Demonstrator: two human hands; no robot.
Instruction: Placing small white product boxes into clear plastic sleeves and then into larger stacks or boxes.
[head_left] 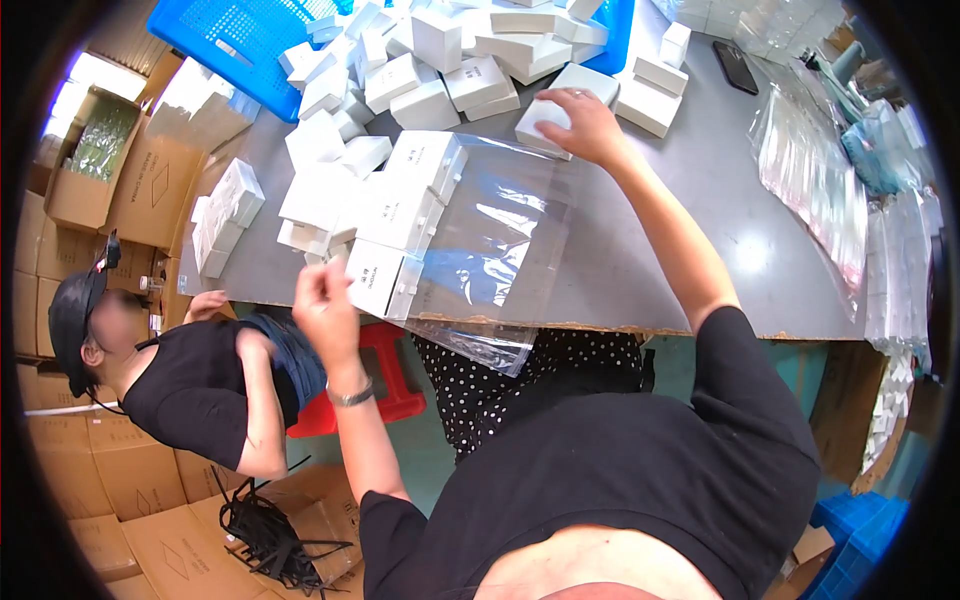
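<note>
My right hand (583, 122) grips a small white box (540, 122) on the grey table, its fingers bent over the top. My left hand (328, 300) is raised at the table's near edge with curled fingers. Whatever those fingers may hold is hidden. Beside it, a row of white boxes (378, 278) runs away from me. A clear plastic bag (490, 235) lies flat against the row's right side, and one corner hangs over the edge. I cannot tell whether the boxes are inside the bag.
More white boxes (435, 40) are heaped at the back, around a blue plastic basket (225, 50). A dark phone (735, 67) and clear plastic bags (810, 180) lie at the right. At left, a co-worker (190, 400) sits on a red stool (385, 375) near stacked cartons (130, 465).
</note>
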